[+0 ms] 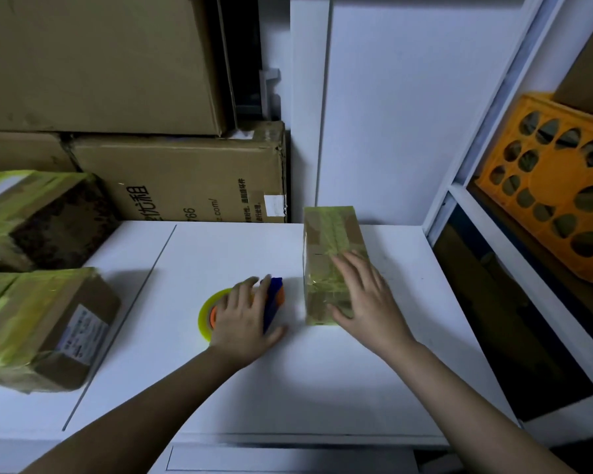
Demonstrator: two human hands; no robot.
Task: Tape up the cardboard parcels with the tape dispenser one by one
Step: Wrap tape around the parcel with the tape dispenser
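A narrow cardboard parcel (pixel 329 241) wrapped in yellow-green tape lies on the white table (pixel 322 388), right of centre. My right hand (pixel 367 299) rests flat on its near end, fingers straight. Left of it lies the tape dispenser (pixel 274 299), blue and orange, with a yellow-green tape roll (pixel 206 314). My left hand (pixel 243 319) lies over the dispenser with fingers spread across its top and the thumb on the table side. Two more taped parcels sit at the left: one near (pixel 42 330), one further back (pixel 42 217).
Large brown cartons (pixel 185 176) are stacked behind the table at the back left. A white wall panel (pixel 391 114) stands behind the parcel. At the right a white shelf frame (pixel 486 213) holds an orange plastic crate (pixel 555 186).
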